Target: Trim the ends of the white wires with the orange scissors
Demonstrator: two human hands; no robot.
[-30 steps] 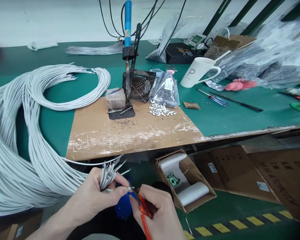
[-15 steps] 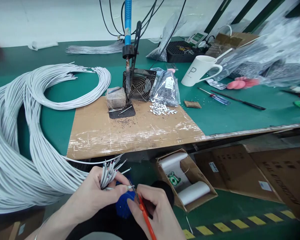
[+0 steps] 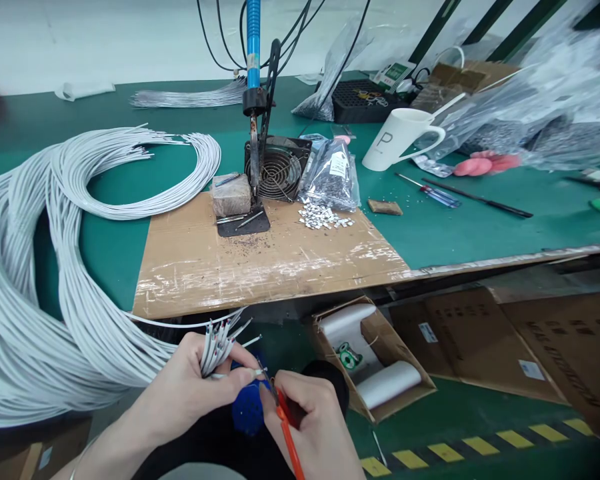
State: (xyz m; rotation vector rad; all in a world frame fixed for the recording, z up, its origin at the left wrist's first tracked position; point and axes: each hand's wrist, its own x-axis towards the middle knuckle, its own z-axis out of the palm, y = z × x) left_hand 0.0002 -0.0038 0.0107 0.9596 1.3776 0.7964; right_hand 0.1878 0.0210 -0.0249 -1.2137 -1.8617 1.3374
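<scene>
My left hand (image 3: pixel 203 380) is wrapped round a bundle of white cables (image 3: pixel 219 347), its ends fanning up with dark tips. Between its thumb and index finger one cable end (image 3: pixel 259 373) is pinched, pointing right. My right hand (image 3: pixel 313 420) grips wire cutters (image 3: pixel 286 427) with orange handles. Their thin metal jaws are at that cable end; whether they are closed on it is too small to tell. Left of my hands, the thick white cable coil (image 3: pixel 25 320) runs from the table down to the held bundle. A blue object (image 3: pixel 249 408) sits below and behind my fingers, partly hidden.
A soldering iron (image 3: pixel 253 60) hangs in a stand over the cardboard sheet (image 3: pixel 260 273). Nearby are a small fan (image 3: pixel 279 172), tiny metal parts (image 3: pixel 323 216) and a white mug (image 3: pixel 400 140). An open carton (image 3: pixel 403 347) with white rolls stands below the table edge.
My right hand and the wire cutters have shifted slightly left, with the thumb now higher, close to the jaws. The left hand keeps its hold on the cables.
</scene>
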